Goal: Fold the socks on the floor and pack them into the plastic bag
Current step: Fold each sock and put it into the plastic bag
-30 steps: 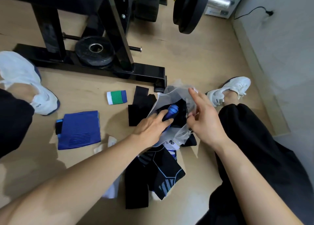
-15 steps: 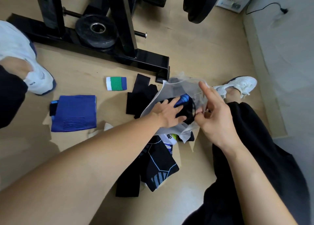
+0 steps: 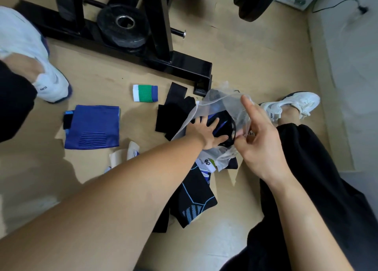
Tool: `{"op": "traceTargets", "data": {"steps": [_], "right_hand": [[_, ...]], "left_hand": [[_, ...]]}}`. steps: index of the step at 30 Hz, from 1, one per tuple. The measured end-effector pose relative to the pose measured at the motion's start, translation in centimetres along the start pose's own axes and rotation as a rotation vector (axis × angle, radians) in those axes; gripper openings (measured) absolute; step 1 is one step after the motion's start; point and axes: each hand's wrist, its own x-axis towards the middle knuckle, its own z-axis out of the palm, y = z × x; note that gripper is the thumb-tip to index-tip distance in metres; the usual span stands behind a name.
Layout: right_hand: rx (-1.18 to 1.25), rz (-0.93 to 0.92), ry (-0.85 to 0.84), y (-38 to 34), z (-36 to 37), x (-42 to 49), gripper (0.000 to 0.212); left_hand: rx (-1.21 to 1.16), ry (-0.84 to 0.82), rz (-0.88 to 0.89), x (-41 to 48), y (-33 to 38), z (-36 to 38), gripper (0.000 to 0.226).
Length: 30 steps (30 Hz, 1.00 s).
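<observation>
**Sock packing, part done: one bundle bagged, most still loose**

- Left hand (image 3: pixel 206 133): fingers spread wide and flat inside the mouth of the plastic bag (image 3: pixel 219 98), pressing on a black-and-blue bundle (image 3: pixel 224 125) that lies directly under the fingertips.
- Right hand (image 3: pixel 259 141): thumb and lower fingers pinch the bag's near edge, holding the mouth open. The index finger stands straight, clear of the film.
- Plastic bag: on the floor (image 3: pixel 245 55) between the two hands, holding the one bundle. Whether more lies beneath it cannot be told.
- Black socks (image 3: pixel 173 115): flat, just beyond the left fingers' outer side and touching the bag's wall. Not packed.
- Green-banded piece (image 3: pixel 145 93): small and folded, further out on that side.
- Blue folded sock (image 3: pixel 92 127): squared up, well apart from the fingers and awaiting the bag.
- Patterned black sock (image 3: pixel 196 199): unfolded, behind the left wrist.
- White socks (image 3: pixel 131 152): partly hidden under the left forearm; fold state unclear.

Judged progress: early to middle. Folding and packing remain for most items.
</observation>
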Motion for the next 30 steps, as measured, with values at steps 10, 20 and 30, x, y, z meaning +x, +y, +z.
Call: {"op": "traceTargets", "data": {"steps": [10,20,30], "right_hand": [[0.013,-0.012,-0.003,0.1,0.7,-0.1,0.078],[-0.036,-0.036,-0.032,0.3,0.0,-0.7,0.081],[-0.026,-0.093,-0.102,0.8,1.5,-0.9,0.082]], "left_hand": [[-0.116,0.046,0.19,-4.0,-2.1,1.5,0.07],[-0.091,-0.047,0.112,-1.5,-1.4,1.8,0.083],[-0.354,0.288,0.331,-10.8,-5.4,0.1,0.047]]}}
